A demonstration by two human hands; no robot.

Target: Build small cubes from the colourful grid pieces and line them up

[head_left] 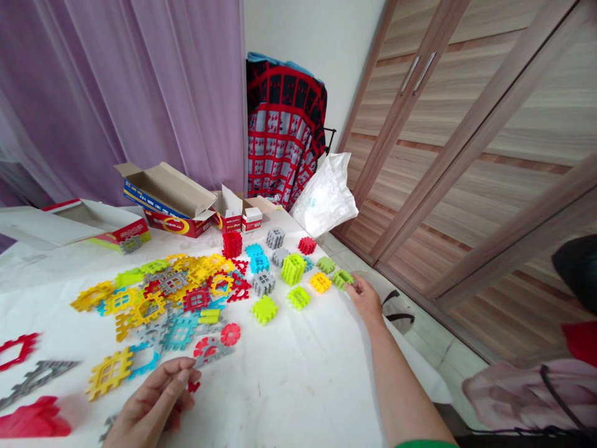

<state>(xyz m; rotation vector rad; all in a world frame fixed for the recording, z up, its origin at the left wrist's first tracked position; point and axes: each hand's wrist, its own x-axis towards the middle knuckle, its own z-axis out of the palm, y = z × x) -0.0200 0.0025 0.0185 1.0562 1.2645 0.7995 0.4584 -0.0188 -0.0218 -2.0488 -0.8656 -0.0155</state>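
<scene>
My right hand (366,300) reaches to the table's right edge. Its fingers are closed on the edge of a green notched building piece (342,279), which is at table level. My left hand (161,398) is over the front of the table, fingers curled and thumb against the forefinger; whether something is between them is hidden. Just beyond its fingertips lies a grey piece with red wheels (215,354). Near my right hand are a yellow window piece (320,283), a green piece (326,265) and a stack of lime-green pieces (293,269).
A mixed heap of notched plastic pieces (172,281) covers the left middle of the white-covered table (298,373). Small stacks, one of red pieces (232,245), stand behind. Open cardboard boxes (168,193) line the back. A white plastic bag (326,196) is at the far right corner.
</scene>
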